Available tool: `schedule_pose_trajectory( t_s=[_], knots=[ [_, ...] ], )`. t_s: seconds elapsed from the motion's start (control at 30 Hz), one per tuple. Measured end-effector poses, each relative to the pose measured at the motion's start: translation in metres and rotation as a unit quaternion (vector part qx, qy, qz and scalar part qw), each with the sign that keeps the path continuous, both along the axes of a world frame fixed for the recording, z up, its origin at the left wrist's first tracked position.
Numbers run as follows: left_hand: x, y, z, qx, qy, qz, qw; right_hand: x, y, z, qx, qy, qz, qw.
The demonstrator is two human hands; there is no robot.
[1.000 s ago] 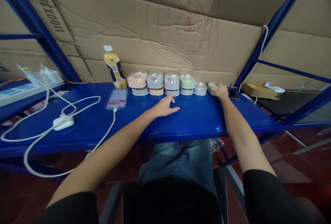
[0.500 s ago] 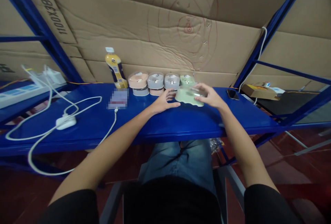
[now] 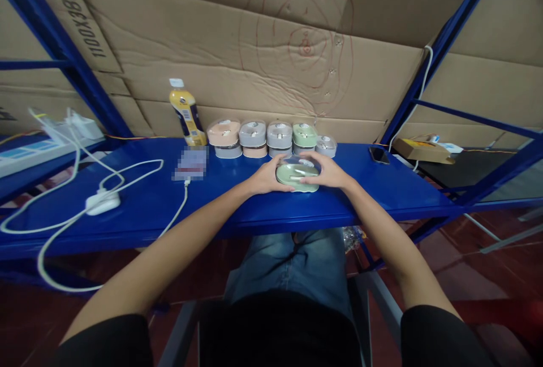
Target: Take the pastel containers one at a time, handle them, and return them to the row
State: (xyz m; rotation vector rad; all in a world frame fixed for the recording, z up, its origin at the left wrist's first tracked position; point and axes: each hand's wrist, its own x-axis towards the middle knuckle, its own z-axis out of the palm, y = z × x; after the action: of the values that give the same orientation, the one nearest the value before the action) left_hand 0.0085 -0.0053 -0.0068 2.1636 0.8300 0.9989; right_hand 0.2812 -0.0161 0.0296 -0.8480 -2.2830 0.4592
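Note:
A pale green lidded box point(image 3: 296, 176) rests on the blue shelf point(image 3: 237, 200) in front of me. My left hand point(image 3: 265, 177) grips its left side and my right hand point(image 3: 328, 171) grips its right side. Behind it, along the cardboard wall, stands a row of similar small boxes point(image 3: 269, 138) in peach, grey and green, some stacked two high, with a single grey box point(image 3: 326, 146) at the right end.
A yellow bottle point(image 3: 185, 113) stands left of the row. A white charger and cable point(image 3: 102, 202) lie at left, running to a blurred item point(image 3: 190, 163). A dark phone point(image 3: 379, 155) lies at right. Blue rack posts frame both sides.
My right hand carried the green box from the far right end of the row to the middle of the shelf. My left hand closed onto its left side.

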Motion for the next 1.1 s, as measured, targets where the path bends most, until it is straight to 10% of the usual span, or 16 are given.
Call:
schedule_pose_trajectory(
  t_s=[0.27, 0.67, 0.97, 1.1],
  knots=[
    [0.001, -0.013, 0.008, 0.091, 0.115, -0.009, 0.989, 0.046, 0.024, -0.004, -0.047, 0.178, -0.181, 0.966],
    [-0.029, 0.008, 0.019, 0.083, 0.088, 0.116, 0.986, 0.061, 0.024, -0.002, -0.087, 0.025, -0.246, 0.965],
    [-0.026, 0.007, 0.015, 0.067, 0.063, 0.11, 0.99, 0.059, 0.025, -0.004, -0.066, 0.033, -0.223, 0.972],
    [-0.015, -0.004, 0.015, 0.05, 0.024, 0.058, 0.997, 0.045, 0.012, 0.005, -0.019, 0.106, -0.116, 0.987]
  ],
)
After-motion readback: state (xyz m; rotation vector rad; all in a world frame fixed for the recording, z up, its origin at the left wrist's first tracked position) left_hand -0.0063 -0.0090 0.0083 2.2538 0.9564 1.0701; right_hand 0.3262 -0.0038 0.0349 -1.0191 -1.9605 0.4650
